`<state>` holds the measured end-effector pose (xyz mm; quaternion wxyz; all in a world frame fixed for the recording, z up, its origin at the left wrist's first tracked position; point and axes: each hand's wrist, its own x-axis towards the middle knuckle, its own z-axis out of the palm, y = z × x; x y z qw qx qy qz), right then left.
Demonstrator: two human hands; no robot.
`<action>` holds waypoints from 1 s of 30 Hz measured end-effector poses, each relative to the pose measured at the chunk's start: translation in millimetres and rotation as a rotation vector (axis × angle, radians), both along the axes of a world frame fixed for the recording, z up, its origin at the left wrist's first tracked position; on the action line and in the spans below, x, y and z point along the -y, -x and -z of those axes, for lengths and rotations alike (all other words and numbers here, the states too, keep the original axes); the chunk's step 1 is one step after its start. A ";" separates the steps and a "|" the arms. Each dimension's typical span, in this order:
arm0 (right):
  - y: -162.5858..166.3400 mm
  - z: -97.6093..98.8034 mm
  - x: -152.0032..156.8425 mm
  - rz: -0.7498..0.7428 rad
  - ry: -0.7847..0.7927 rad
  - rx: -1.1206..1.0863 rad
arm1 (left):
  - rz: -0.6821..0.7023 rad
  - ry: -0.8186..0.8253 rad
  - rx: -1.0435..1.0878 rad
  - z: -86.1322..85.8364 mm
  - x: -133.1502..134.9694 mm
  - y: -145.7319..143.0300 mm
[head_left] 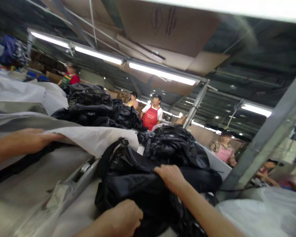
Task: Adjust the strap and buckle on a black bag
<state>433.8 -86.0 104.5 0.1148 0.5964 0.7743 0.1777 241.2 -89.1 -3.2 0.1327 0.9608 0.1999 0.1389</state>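
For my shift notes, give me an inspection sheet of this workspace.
Surface: grey table, mostly covered.
Job's things: black garment, bunched up.
Clutter: black piles; white sheet.
Hands: left hand and right hand both clenched on the black garment; a third hand, probably someone else's, rests on the white sheet.
Cables: nothing seen.
Surroundings: workers in aprons, tube lights, cardboard overhead.
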 end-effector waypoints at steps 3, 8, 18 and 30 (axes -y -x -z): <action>-22.9 6.5 -29.9 0.029 -0.035 -0.081 | -0.013 0.087 -0.117 13.4 -3.0 -13.9; -36.1 83.1 -39.9 0.215 -0.070 -0.216 | -0.002 0.173 -0.116 -2.6 -13.7 -0.9; -57.7 157.8 -40.7 0.257 -0.034 -0.561 | 0.091 0.810 0.050 -11.9 -33.2 -27.3; -47.7 98.8 40.3 0.130 -0.028 -0.444 | -0.148 1.399 0.333 13.7 -56.3 -33.3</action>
